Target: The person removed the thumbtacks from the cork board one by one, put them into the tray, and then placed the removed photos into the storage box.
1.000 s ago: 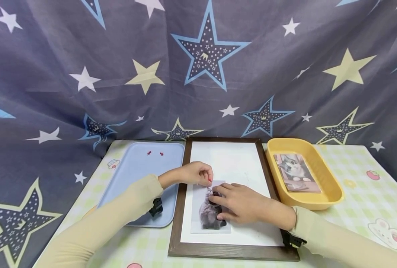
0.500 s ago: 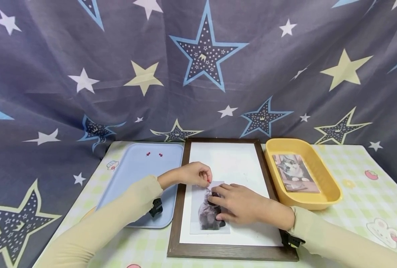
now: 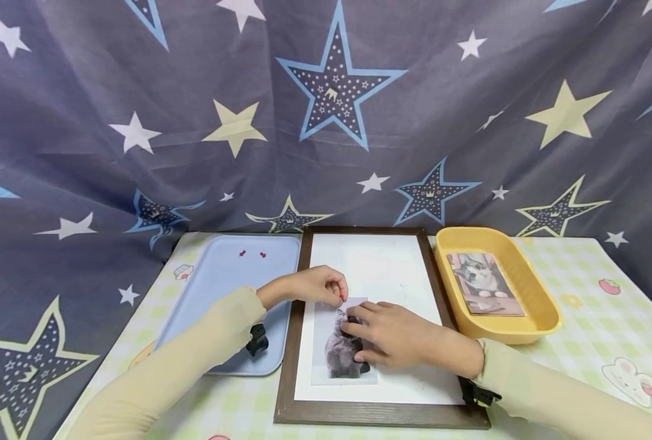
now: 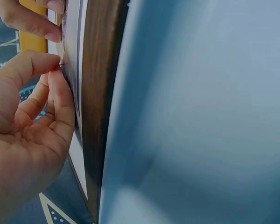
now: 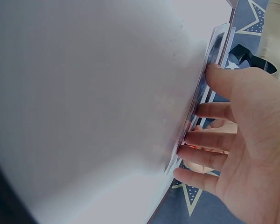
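Observation:
A photo of a grey cat (image 3: pixel 341 354) lies on a white board with a dark brown wooden frame (image 3: pixel 386 413). Thumb and index finger of my left hand (image 3: pixel 316 286) pinch a red push pin (image 3: pixel 341 298) at the photo's upper edge. In the left wrist view the pin's thin needle shows between the fingertips, pointing towards the photo. My right hand (image 3: pixel 399 335) rests on the photo's right side with its fingers spread and nearly straight. The right wrist view shows the thumb (image 5: pixel 219 80) and fingers touching the photo sheet.
Left of the board lies a light blue tray (image 3: pixel 223 287) with two red push pins (image 3: pixel 252 254) near its far end. On the right, a yellow bin (image 3: pixel 542 311) holds a cat picture (image 3: pixel 485 284). A checked cloth covers the table; a star-patterned curtain hangs behind.
Both hands keep their places on the photo, and the left still pinches the pin. The whole view has shifted very slightly.

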A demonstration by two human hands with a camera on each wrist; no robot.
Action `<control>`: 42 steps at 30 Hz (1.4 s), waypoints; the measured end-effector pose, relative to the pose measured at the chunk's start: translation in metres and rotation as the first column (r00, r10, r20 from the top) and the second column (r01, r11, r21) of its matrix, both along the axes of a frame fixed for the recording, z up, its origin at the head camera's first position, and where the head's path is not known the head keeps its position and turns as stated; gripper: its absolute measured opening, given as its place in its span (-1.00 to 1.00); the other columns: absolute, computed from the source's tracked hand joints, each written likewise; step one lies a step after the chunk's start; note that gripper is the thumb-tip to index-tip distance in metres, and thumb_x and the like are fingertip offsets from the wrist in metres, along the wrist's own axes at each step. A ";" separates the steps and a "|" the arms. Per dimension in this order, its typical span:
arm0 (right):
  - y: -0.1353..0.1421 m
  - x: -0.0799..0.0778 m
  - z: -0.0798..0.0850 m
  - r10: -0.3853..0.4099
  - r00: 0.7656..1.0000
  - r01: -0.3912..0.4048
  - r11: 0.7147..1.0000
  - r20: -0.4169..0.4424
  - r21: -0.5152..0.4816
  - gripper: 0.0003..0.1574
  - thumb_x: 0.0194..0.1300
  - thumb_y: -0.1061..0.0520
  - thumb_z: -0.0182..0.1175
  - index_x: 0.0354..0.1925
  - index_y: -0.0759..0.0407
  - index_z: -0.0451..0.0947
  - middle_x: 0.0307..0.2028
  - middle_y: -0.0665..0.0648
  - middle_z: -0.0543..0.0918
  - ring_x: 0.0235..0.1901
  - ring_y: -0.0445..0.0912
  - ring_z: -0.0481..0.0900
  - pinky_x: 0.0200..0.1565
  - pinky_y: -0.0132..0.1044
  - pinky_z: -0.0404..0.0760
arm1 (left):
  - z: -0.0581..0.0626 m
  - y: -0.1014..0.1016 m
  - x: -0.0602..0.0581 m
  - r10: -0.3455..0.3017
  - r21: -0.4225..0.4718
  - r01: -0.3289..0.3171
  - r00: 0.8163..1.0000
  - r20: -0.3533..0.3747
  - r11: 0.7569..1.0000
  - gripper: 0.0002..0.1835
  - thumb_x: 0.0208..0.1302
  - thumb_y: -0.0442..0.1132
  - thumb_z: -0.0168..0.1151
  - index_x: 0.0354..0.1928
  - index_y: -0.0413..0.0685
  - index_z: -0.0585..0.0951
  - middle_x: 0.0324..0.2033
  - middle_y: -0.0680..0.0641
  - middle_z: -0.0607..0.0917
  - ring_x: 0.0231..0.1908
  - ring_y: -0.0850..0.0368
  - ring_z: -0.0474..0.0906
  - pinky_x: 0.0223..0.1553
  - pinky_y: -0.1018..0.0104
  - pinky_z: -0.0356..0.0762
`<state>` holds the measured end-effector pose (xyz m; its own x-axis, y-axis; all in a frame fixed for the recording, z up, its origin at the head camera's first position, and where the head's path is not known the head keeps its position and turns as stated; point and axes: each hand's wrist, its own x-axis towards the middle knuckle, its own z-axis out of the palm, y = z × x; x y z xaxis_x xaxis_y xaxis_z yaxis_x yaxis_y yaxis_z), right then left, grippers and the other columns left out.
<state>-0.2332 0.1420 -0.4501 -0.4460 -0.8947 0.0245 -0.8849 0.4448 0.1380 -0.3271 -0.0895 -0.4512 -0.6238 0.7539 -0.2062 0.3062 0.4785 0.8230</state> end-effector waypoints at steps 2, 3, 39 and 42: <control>-0.001 0.000 0.000 0.000 1.000 0.000 1.000 0.001 0.002 -0.33 0.52 -0.29 0.04 0.38 0.02 0.45 0.29 0.16 0.53 0.27 0.02 0.53 0.25 -0.05 0.63 | 0.000 0.000 0.000 0.000 -0.001 0.000 1.000 0.006 1.000 -0.88 0.22 -0.47 0.21 -0.20 -0.29 0.63 -0.46 0.06 0.59 -0.43 0.27 0.46 -0.33 0.48 0.46; -0.001 0.000 0.000 0.000 1.000 0.000 1.000 0.003 0.003 -0.33 0.52 -0.29 0.04 0.38 0.02 0.45 0.29 0.16 0.53 0.27 0.02 0.53 0.25 -0.05 0.62 | 0.000 0.000 0.000 0.000 -0.002 0.000 1.000 0.006 1.000 -0.88 0.22 -0.48 0.20 -0.20 -0.29 0.62 -0.46 0.07 0.59 -0.43 0.27 0.46 -0.34 0.49 0.45; -0.001 0.000 -0.001 0.001 1.000 -0.001 1.000 -0.009 -0.006 -0.32 0.51 -0.30 0.04 0.38 0.03 0.45 0.28 0.16 0.54 0.25 0.04 0.55 0.26 -0.05 0.62 | -0.003 -0.005 0.004 0.029 0.047 -0.028 0.999 -0.027 0.999 -0.91 0.26 -0.43 0.23 -0.21 -0.29 0.62 -0.43 0.04 0.61 -0.41 0.28 0.47 -0.32 0.48 0.48; -0.001 0.001 -0.001 0.004 1.000 -0.004 1.000 -0.008 -0.008 -0.33 0.51 -0.29 0.05 0.37 0.03 0.46 0.28 0.16 0.54 0.25 0.05 0.55 0.24 -0.05 0.63 | -0.005 -0.005 0.003 0.033 0.046 -0.032 0.999 -0.027 0.998 -0.91 0.27 -0.44 0.24 -0.20 -0.29 0.63 -0.42 0.05 0.62 -0.40 0.28 0.48 -0.31 0.48 0.49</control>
<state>-0.2324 0.1408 -0.4511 -0.4420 -0.8963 0.0355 -0.8856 0.4424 0.1416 -0.3241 -0.0945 -0.4563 -0.6533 0.7412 -0.1543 0.3142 0.4509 0.8354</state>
